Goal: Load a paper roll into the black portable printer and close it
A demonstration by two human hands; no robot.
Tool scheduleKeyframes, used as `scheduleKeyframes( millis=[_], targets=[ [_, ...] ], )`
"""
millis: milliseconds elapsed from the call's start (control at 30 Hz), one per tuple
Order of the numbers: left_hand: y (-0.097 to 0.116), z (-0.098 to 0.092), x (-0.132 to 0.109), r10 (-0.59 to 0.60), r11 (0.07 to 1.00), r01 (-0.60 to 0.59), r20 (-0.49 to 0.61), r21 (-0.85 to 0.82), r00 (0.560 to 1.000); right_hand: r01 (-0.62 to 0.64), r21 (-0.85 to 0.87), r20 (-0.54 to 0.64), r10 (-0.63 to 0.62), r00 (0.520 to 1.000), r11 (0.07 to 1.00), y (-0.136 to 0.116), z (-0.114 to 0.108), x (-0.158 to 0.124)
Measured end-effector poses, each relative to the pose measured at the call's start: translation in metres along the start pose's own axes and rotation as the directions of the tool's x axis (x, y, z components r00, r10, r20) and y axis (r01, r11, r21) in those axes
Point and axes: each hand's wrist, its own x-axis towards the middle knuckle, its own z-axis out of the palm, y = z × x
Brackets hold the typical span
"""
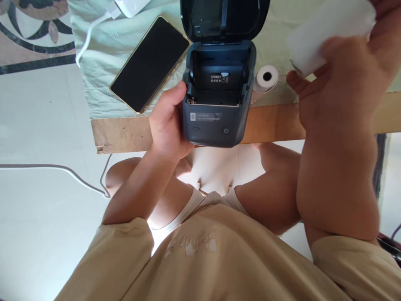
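A dark blue portable label printer (216, 119) tilts at the table's front edge. Its black lid (224, 19) is flipped up, and the paper bay inside shows a small printed label and no roll. My left hand (169, 121) is closed on the printer's left side, thumb on the upper edge. To the right, my right hand (344, 71) is raised with a white, paper-like piece (335, 33) between its fingers; motion blurs it, so its exact kind is unclear. Between the printer and my right hand stands a small white paper roll (266, 78) with a dark core.
A smartphone (150, 62) with a dark screen lies left of the printer on the pale green cloth (103, 92). A white cable (90, 35) and white plug are at the upper left. The table's wooden edge (122, 133) runs above my knees.
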Motion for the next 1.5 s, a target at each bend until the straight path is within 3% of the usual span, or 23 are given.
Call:
scheduleKeyframes(
  millis=[67, 133, 500, 767, 867, 1033, 1133, 1233, 1367, 1500],
  targets=[
    [0.001, 0.002, -0.001, -0.009, 1.000, 0.010, -0.024, 0.018, 1.000, -0.133, 0.135, -0.043, 0.140, 0.989, 0.982, 0.000, -0.001, 0.007],
    [0.002, 0.002, -0.002, -0.011, 1.000, 0.012, -0.031, 0.029, 0.999, -0.153, 0.171, -0.065, 0.166, 0.984, 0.973, 0.001, -0.003, 0.012],
    [-0.005, -0.008, 0.004, 0.044, 0.999, -0.044, -0.003, 0.029, 0.999, -0.090, 0.224, -0.007, 0.094, 0.996, 0.970, 0.009, -0.011, 0.012],
    [-0.002, -0.006, 0.002, 0.043, 0.997, -0.033, 0.148, -0.074, 0.988, -0.295, 0.239, 0.005, 0.303, 0.953, 0.925, 0.000, -0.004, 0.014],
    [-0.001, -0.007, 0.002, 0.038, 0.997, -0.027, 0.143, -0.078, 0.989, -0.276, 0.253, 0.046, 0.274, 0.961, 0.927, -0.002, -0.002, 0.015],
    [-0.003, -0.007, 0.003, 0.025, 0.999, -0.024, 0.060, -0.025, 0.998, -0.250, 0.272, -0.019, 0.265, 0.964, 0.929, -0.003, 0.001, 0.012],
    [-0.003, -0.007, 0.003, 0.029, 0.999, -0.028, 0.036, -0.024, 0.999, -0.296, 0.268, -0.035, 0.316, 0.948, 0.917, -0.005, -0.001, 0.013],
    [-0.002, -0.007, 0.002, 0.033, 0.998, -0.028, 0.080, -0.057, 0.996, -0.350, 0.251, -0.020, 0.366, 0.930, 0.903, -0.006, -0.003, 0.015],
    [-0.002, -0.006, 0.002, 0.031, 0.999, -0.025, 0.116, -0.048, 0.993, -0.262, 0.233, 0.007, 0.268, 0.963, 0.937, -0.003, -0.004, 0.013],
    [-0.005, -0.007, 0.003, 0.054, 0.998, -0.052, 0.083, -0.034, 0.995, 0.010, 0.087, -0.048, -0.006, 0.999, 0.996, 0.002, 0.000, 0.003]
  ],
)
